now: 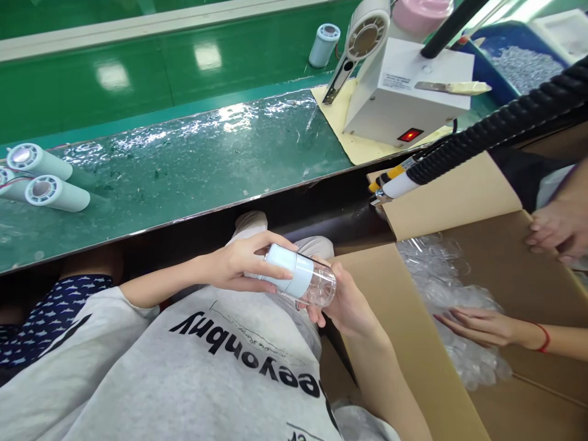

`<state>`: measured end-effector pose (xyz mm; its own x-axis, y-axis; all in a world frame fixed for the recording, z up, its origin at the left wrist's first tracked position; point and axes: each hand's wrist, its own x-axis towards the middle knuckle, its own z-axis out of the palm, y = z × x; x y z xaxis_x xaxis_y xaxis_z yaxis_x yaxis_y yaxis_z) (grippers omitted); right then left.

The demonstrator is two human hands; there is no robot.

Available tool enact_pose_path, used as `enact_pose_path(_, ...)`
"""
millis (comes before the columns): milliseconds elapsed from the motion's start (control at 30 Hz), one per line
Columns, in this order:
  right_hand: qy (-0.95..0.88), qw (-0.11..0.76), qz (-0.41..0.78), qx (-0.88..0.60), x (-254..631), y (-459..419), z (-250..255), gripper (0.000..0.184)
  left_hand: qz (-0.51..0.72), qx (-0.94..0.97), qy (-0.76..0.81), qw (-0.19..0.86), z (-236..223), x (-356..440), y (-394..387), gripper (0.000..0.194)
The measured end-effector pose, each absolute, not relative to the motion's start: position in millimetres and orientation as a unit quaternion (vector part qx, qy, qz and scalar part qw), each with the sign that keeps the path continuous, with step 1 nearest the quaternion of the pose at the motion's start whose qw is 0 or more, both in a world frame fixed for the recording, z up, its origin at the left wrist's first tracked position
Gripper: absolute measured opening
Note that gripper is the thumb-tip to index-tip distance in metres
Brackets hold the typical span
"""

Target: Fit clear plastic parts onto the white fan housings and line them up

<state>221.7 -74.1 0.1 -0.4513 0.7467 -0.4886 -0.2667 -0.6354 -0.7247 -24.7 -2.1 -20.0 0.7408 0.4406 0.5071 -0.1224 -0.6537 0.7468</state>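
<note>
Over my lap, my left hand (255,263) is closed round the light blue end of a cylinder (301,275). A clear plastic cup (324,285) surrounds or extends from its right end; I cannot tell whether the two are joined. My right hand (346,300) grips the clear part from behind and below, with its thumb near the rim. The cylinder lies tilted, its clear end pointing right and slightly down. Part of each hand's fingers is hidden behind it.
Several light blue cylinders with grilled ends (57,193) lie on the green bench (206,165). Right of them stand a handheld fan (362,40) and a white box with a lit red switch (408,104). A co-worker's hand (482,326) reaches into a cardboard box (390,331) of clear plastic pieces.
</note>
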Motion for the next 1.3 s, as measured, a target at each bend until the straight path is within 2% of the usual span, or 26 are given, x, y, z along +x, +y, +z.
enact_pose_path(233, -0.295, 0.322, 0.807, -0.398, 221.3, -74.2, 1.5, 0.068, 0.387, 0.816, 0.078, 0.422, -16.4, -20.9, -9.1, 0.010)
enact_pose_path(333, -0.301, 0.308, 0.804, -0.411, 221.1, -75.2, 1.6, 0.070, 0.390, 0.805, 0.091, 0.439, -15.7, -19.2, -11.0, 0.010)
enact_pose_path(433, -0.296, 0.288, 0.809, -0.419, 220.5, -76.8, 1.1, 0.076, 0.413, 0.793, 0.108, 0.435, -15.3, -17.6, -11.7, 0.046)
enact_pose_path(500, -0.294, 0.279, 0.811, -0.422, 220.2, -77.8, 0.6, 0.078, 0.418, 0.795, 0.113, 0.426, -14.4, -17.0, -11.8, 0.060)
enact_pose_path(733, -0.283, 0.295, 0.813, -0.416, 218.7, -78.3, 1.2, 0.073, 0.405, 0.814, 0.097, 0.404, -7.9, -20.0, -13.2, 0.031)
enact_pose_path(867, -0.265, 0.304, 0.815, -0.417, 218.0, -78.3, 1.3, 0.073, 0.407, 0.810, 0.089, 0.413, -7.0, -20.6, -15.3, 0.007)
enact_pose_path(933, -0.260, 0.302, 0.816, -0.419, 217.8, -78.6, 1.2, 0.074, 0.411, 0.807, 0.083, 0.415, -8.2, -20.0, -15.8, 0.004)
enact_pose_path(967, -0.258, 0.299, 0.818, -0.418, 217.7, -78.6, 1.3, 0.074, 0.412, 0.806, 0.084, 0.416, -9.2, -19.6, -15.7, 0.006)
enact_pose_path(1100, -0.255, 0.281, 0.829, -0.411, 217.0, -78.5, 2.2, 0.076, 0.430, 0.796, 0.099, 0.415, -12.7, -18.7, -14.8, 0.049)
enact_pose_path(1133, -0.259, 0.280, 0.828, -0.410, 216.9, -78.3, 2.4, 0.076, 0.433, 0.796, 0.098, 0.410, -12.6, -19.0, -14.6, 0.052)
enact_pose_path(1167, -0.263, 0.281, 0.826, -0.411, 217.0, -78.2, 2.6, 0.075, 0.432, 0.799, 0.095, 0.408, -12.0, -19.5, -14.4, 0.049)
enact_pose_path(1300, -0.283, 0.298, 0.811, -0.416, 218.7, -77.3, 2.2, 0.074, 0.410, 0.808, 0.083, 0.415, -8.4, -21.7, -13.6, 0.014)
